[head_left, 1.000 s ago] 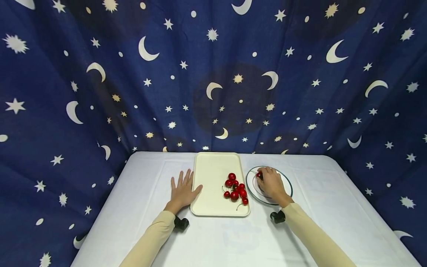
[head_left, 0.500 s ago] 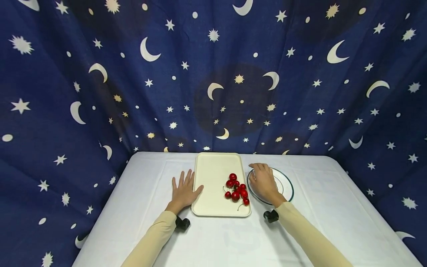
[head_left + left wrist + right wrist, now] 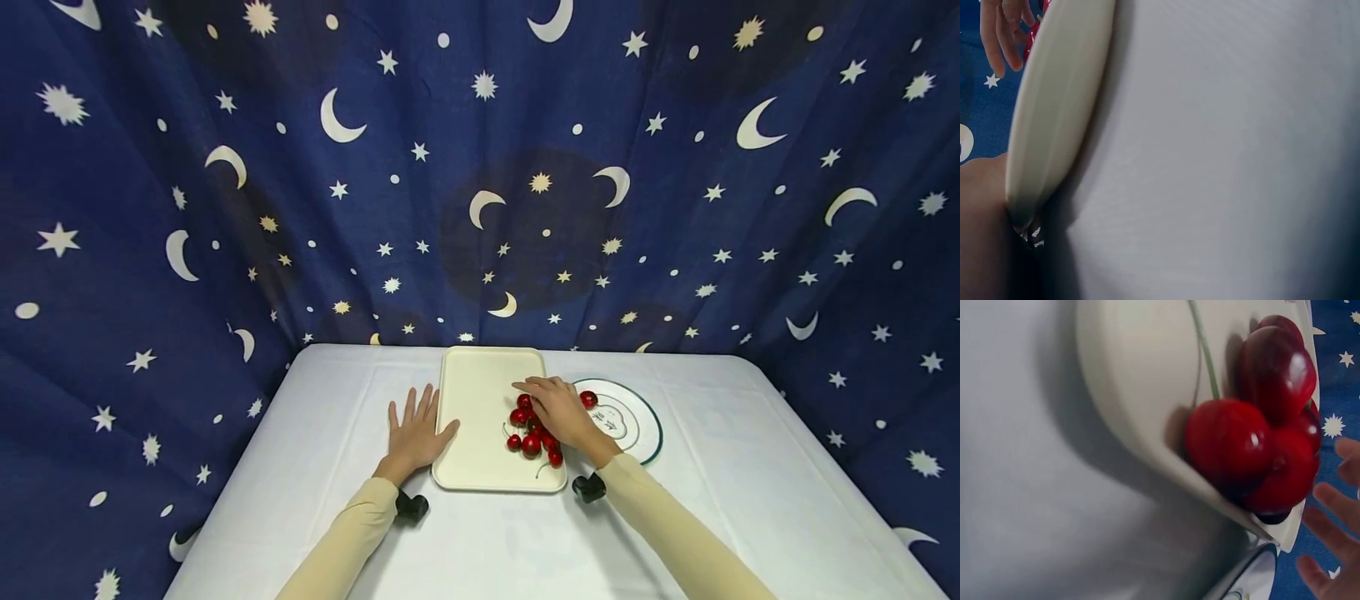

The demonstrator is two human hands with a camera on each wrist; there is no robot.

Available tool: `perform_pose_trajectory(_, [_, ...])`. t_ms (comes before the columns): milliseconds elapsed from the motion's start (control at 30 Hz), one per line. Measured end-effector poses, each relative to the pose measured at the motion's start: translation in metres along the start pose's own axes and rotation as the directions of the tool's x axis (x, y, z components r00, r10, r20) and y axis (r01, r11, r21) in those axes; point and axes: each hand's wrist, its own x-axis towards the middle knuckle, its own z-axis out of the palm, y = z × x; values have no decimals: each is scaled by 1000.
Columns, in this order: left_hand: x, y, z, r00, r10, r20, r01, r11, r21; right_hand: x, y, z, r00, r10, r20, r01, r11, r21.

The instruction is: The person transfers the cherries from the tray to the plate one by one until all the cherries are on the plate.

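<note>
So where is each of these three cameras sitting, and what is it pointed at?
Head: worn high, looks down at the table, tray, plate; both hands and sleeves show.
Left wrist: low beside the tray's rim; distant fingertips show.
Right wrist: low at the tray's edge, close on the cherries; fingertips show.
All three share the tray.

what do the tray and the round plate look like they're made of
The tray looks like matte cream plastic: dull, even surface, thick rounded rim, no glare. The plate is probably glazed ceramic or clear glass: smooth, dark green rim line and a small printed mark in the middle. Cherries lie on the tray.
</note>
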Motion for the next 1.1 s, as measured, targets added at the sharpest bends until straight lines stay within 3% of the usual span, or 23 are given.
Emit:
perform_pose_trajectory(100, [-1,-1,2,1000,6,-29,-7,1000,-16,-1,-3,1,999,-14,42,15,1000,-6])
perform_pose_trajectory(367, [-3,1,4,1000,5,6,-5,1000,-15,-5,-5,5,997,-13,75,15,1000,-22])
perform_pose_trajectory(800, [-1,1,-1,1000,-4,15,4,1000,-9,-1,4,9,997,-34,-65,39,997,71])
perform_pose_trajectory(1100, [0,-2,1,1000,8,-17,-8,1000,-2,-4,13,-7,990,12,-140,1,995,97])
